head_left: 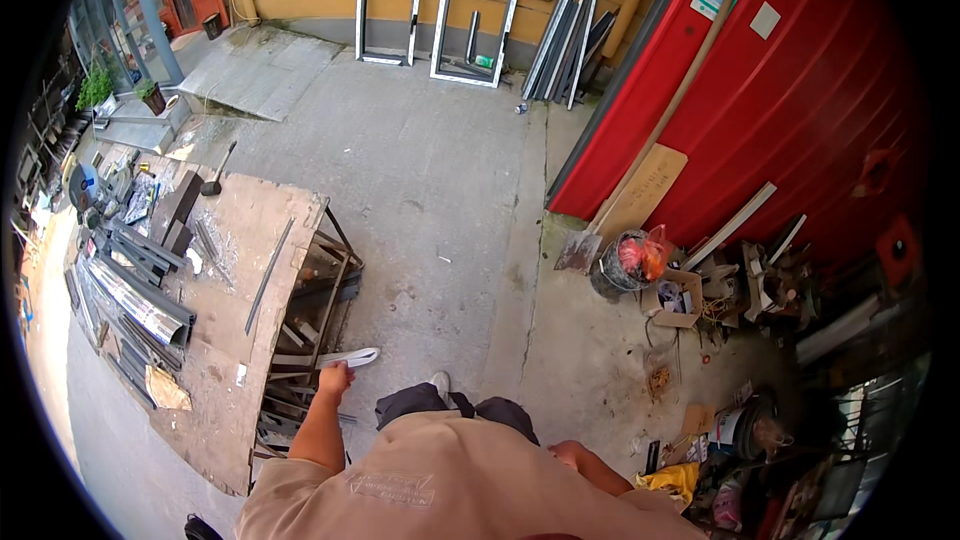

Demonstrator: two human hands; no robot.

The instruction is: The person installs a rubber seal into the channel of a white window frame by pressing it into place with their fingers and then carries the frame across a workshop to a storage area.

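Observation:
My left hand (337, 378) is closed around a long, flat white piece (358, 357) with a rounded far end; its exact kind is too small to tell. This hand is beside the right edge of a wooden worktable (235, 340), out over the floor. On the tabletop lie dark metal profiles (150, 305), a thin dark strip (270, 275) and a mallet (211, 185). My right hand (568, 453) hangs low by my right hip, partly covered by my shirt, and its fingers are hidden.
A mitre saw (85, 183) stands at the table's far left. Two window frames (437, 35) and a stack of profiles (565, 45) lean against the far wall. Along the red wall (780, 70) are a shovel (578, 252), a bucket (612, 280), a cardboard box (675, 318) and clutter.

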